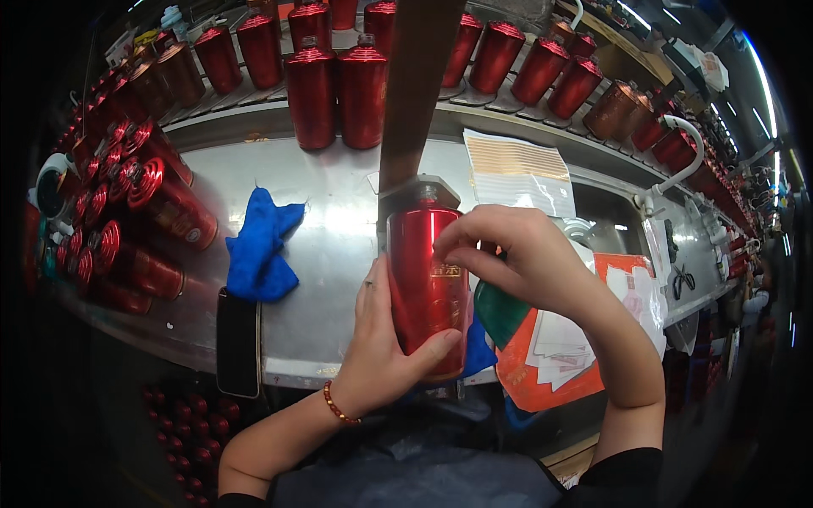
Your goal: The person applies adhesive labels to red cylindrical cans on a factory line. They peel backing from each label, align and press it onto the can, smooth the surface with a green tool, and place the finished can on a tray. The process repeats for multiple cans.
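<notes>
A glossy red bottle [411,296] is held at the near edge of the counter [334,224]: left hand [381,356] round its lower body, right hand [508,250] narrowed at its upper right, contact unclear. Probably stiff, slippery, breakable; best held low.

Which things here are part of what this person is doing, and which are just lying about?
Part of the job:
- red bottle, gripped by the left hand
- gold marking on its front, right by the right hand

Seemingly just lying about:
- blue cloth
- black, phone-like object
- scissors, far right
</notes>
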`<state>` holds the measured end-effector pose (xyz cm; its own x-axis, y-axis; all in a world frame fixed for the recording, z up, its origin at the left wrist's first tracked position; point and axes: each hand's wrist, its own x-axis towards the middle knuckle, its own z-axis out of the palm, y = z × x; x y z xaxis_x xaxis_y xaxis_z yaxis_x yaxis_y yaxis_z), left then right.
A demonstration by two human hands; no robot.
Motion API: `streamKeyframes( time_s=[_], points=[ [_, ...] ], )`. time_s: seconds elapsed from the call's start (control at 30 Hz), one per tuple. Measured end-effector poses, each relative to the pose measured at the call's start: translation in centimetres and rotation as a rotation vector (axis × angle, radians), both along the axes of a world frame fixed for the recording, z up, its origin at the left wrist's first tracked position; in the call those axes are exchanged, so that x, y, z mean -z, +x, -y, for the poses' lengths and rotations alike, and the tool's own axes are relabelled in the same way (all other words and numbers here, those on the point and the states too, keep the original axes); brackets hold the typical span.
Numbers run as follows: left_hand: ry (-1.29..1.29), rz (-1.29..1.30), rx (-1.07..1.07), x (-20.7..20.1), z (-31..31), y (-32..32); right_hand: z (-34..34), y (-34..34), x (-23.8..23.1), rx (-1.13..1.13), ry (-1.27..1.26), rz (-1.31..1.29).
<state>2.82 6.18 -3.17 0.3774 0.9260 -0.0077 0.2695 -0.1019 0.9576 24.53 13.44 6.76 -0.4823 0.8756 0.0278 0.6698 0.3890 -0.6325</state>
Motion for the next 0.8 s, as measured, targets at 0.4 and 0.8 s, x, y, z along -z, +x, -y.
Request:
streamKeyframes(
  time_s=[0.4, 0.8],
  points=[
    [-0.16, 0.137, 0.024, -0.1, -0.6, -0.6, 6.2, 1.9, 7.5, 0.337, -0.797, -0.782],
    [-0.299, 0.34, 0.049, 0.2, -1.1, -1.0, 6.7, 1.0, 7.6, 0.354, -0.777, -0.835]
  ],
)
